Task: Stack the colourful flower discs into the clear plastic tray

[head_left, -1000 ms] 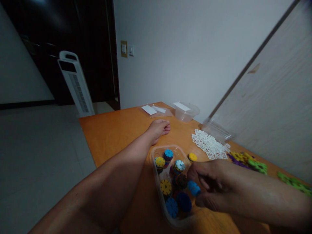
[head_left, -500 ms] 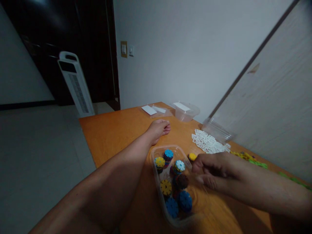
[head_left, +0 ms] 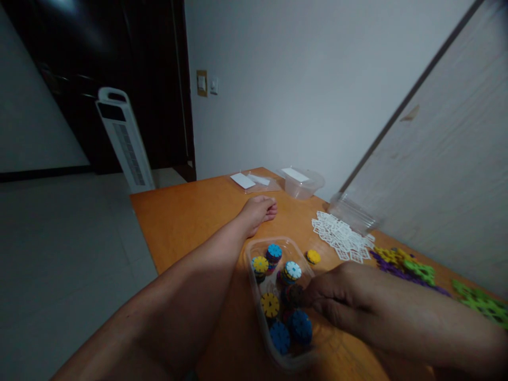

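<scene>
My right hand (head_left: 345, 299) reaches from the right into a clear plastic tub (head_left: 250, 263) on the orange mat (head_left: 186, 217). Its fingertips are pinched on a dark brown notched disc (head_left: 292, 294) in the middle of the tub. Around it lie other round notched discs: yellow (head_left: 270, 304), blue (head_left: 301, 325), and pale blue (head_left: 292, 270). One loose yellow disc (head_left: 313, 256) sits on the mat just outside the tub's far side. My left hand is out of sight. My bare leg (head_left: 190, 286) stretches along the tub's left side.
A heap of white square pieces (head_left: 342, 235) lies beyond the tub, with purple, yellow and green pieces (head_left: 402, 263) to its right. Two clear tubs (head_left: 301, 181) (head_left: 353, 211) and a lid (head_left: 254, 180) stand farther back. A white tower fan (head_left: 125, 140) stands off the mat at left.
My right hand held a blue disc over the tub, left it inside, drew back toward the loose yellow disc, then came back down onto the dark brown disc.
</scene>
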Available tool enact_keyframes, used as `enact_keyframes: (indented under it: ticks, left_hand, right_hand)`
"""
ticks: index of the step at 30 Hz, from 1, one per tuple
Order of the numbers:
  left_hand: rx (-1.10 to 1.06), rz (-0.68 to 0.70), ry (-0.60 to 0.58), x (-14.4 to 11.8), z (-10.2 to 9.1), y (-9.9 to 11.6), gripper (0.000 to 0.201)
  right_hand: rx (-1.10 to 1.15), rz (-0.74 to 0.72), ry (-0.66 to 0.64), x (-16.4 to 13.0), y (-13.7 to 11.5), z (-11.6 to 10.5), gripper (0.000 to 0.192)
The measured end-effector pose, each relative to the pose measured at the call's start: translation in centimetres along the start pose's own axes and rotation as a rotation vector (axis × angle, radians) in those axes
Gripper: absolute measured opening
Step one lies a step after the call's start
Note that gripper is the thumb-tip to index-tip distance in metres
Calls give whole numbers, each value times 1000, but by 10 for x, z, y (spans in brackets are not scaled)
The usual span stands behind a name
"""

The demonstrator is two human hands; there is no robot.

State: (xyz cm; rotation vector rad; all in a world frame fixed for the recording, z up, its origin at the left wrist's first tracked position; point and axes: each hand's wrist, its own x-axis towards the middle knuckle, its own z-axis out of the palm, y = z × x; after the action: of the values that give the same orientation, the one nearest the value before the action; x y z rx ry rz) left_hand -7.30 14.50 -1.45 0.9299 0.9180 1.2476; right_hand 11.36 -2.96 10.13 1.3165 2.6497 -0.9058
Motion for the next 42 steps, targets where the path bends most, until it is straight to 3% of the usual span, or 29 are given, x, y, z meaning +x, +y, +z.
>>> enact_keyframes:
  ticks: [3,14,16,19,22,29,36,42]
  left_hand:
    - [3,-8,4,1,0,0,13]
    - [9,-1,4,0,1,1,15]
    - [10,5,2,0,1,1,16]
    - [6,4,-2,0,0,1,17]
    - [-3,-4,0,1,-1,1,17]
    - [1,3,-9,2,-2,-1,16]
    - [2,-2,-7,3,-1,0,15]
    - [5,5,-7,2,-1,0,14]
  right_hand:
    - [-46,-13,-60,2,4,4,24]
    - [27,49,-42,-1,8,1,23]
    - [74,73,36,1,20,-4,25]
    - [119,85,257,9,44,-10,24]
    - [44,164,374,20,65,-10,21]
    - [-61,269,339,35,85,5,39]
    - [-60,273,329,39,88,8,30]
    - [-63,207,350,26,73,-7,22]
